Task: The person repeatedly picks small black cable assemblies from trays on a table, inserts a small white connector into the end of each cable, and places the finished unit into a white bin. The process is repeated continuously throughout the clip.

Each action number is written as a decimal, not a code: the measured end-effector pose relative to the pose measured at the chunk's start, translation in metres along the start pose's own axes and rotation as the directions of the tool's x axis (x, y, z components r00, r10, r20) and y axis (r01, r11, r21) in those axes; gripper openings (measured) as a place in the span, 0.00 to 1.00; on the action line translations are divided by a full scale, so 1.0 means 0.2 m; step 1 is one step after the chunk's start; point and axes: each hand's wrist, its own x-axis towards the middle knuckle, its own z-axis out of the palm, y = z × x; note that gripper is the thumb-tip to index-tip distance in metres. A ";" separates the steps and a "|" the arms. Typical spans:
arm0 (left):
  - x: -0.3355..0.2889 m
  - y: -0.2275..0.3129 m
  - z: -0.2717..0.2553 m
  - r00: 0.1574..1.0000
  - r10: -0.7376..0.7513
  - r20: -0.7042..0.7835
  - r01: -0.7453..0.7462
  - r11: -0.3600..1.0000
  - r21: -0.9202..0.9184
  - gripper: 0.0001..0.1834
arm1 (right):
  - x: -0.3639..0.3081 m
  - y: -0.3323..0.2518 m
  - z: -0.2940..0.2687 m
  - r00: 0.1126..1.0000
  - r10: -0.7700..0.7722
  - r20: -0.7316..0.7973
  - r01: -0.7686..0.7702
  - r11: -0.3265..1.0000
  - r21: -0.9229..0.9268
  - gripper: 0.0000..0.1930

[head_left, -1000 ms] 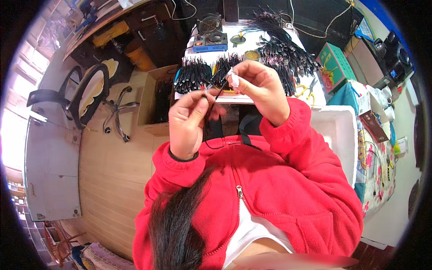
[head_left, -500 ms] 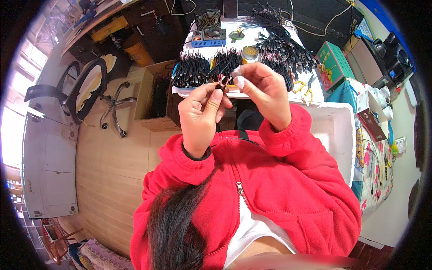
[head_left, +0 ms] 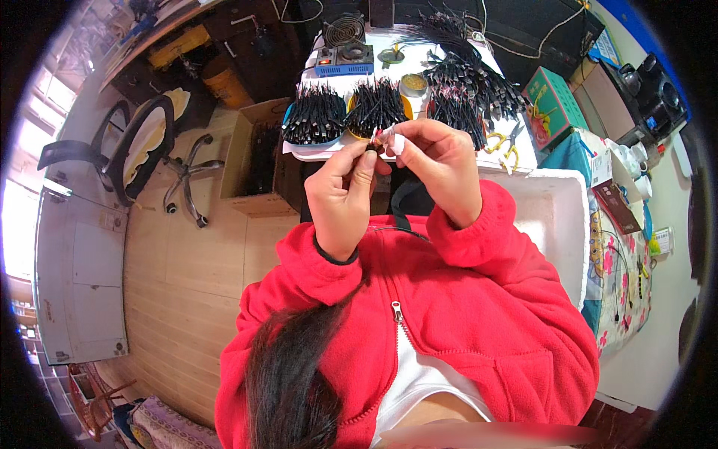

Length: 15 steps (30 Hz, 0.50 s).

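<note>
Over the table's near edge, my left hand (head_left: 344, 191) pinches a thin black cable (head_left: 372, 147) whose stripped end shows short red and pale wires. My right hand (head_left: 445, 161) is closed at the same wire ends, thumb and forefinger wrapped in white coverings, and its fingertips meet those of the left. Its fingers partly hide the wires. Just beyond my hands, bunches of black cables (head_left: 313, 112) stand in a blue tray, with more black cables (head_left: 376, 103) in a yellow tray beside it. Another bunch of cables (head_left: 455, 108) lies to the right.
On the white table are a blue boxed heater (head_left: 344, 61), a fan (head_left: 344, 31), a round tin (head_left: 413, 84), a big cable heap (head_left: 475, 78) and yellow-handled scissors (head_left: 511, 153). A white foam box (head_left: 553, 224) is at my right, a cardboard box (head_left: 262, 198) at my left.
My right hand has come down and left, closing onto the wire ends beside my left hand. The left hand has shifted slightly right, still pinching the cable.
</note>
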 end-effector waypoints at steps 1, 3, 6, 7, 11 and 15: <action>0.00 0.01 -0.01 0.998 -0.054 0.019 0.055 0.996 -0.072 0.09 | 0.00 0.02 0.00 0.999 0.039 0.010 -0.040 0.995 0.087 0.07; 0.00 0.01 -0.01 0.993 -0.111 0.047 0.117 0.980 -0.164 0.09 | 0.01 0.05 -0.01 0.992 0.120 0.039 -0.126 0.960 0.251 0.07; 0.00 0.02 -0.01 0.989 -0.131 0.072 0.144 0.963 -0.230 0.09 | 0.00 0.09 -0.03 0.985 0.152 0.087 -0.173 0.922 0.346 0.07; -0.01 0.02 -0.01 0.986 -0.143 0.091 0.161 0.954 -0.252 0.10 | 0.00 0.10 -0.03 0.984 0.156 0.086 -0.177 0.915 0.361 0.07; 0.00 0.02 -0.02 0.974 -0.165 0.156 0.206 0.930 -0.304 0.10 | 0.01 0.10 -0.05 0.950 0.237 0.201 -0.309 0.781 0.542 0.06; 0.00 0.02 -0.03 0.943 -0.234 0.235 0.306 0.887 -0.345 0.10 | 0.02 0.08 -0.08 0.926 0.239 0.291 -0.366 0.752 0.548 0.08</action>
